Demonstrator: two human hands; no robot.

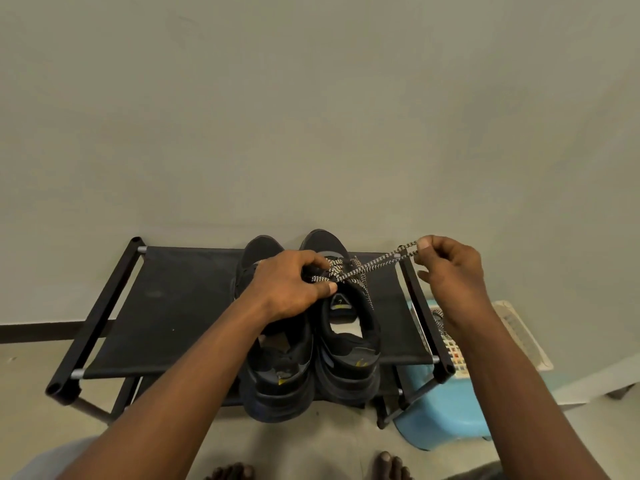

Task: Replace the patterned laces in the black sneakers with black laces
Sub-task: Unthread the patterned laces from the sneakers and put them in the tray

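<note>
- Left hand [291,289] pinches patterned lace [367,270] at sneaker [346,344] eyelets, on rack [173,306].
- Right hand [450,271] pinches lace strands, taut.
- Judgement: pull straight out of eyelets, one crossing each time, shoe braced.

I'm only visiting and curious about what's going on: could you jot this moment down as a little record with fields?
Place: black shoe rack by a wall
Shoes: two black sneakers side by side on it
Left hand: pinches the patterned lace at the shoe
Right hand: fingers pull a loop of that lace sideways
Progress: patterned lace partly threaded
</note>
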